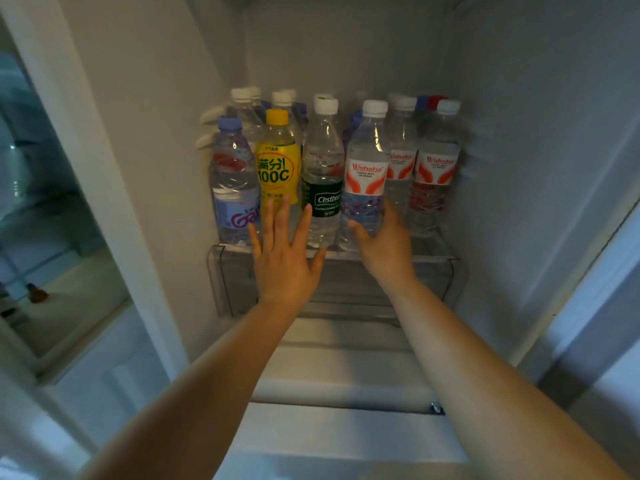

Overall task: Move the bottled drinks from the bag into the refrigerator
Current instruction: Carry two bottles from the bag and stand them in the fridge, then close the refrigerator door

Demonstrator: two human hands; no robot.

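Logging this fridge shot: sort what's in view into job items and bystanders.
Job:
- Wahaha bottle, gripped by right hand
- left hand, fingers spread, by yellow 100C bottle
- Cestbon bottle
- refrigerator shelf

Bystanders:
- drawer below
- window at left

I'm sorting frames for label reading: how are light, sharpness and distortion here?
Head view: dim, bluish fridge light; front labels like the yellow 100C bottle and the Cestbon bottle read clearly; the rightmost Wahaha bottle is motion-smeared; wide-angle bowing bends the fridge walls and stretches both forearms.
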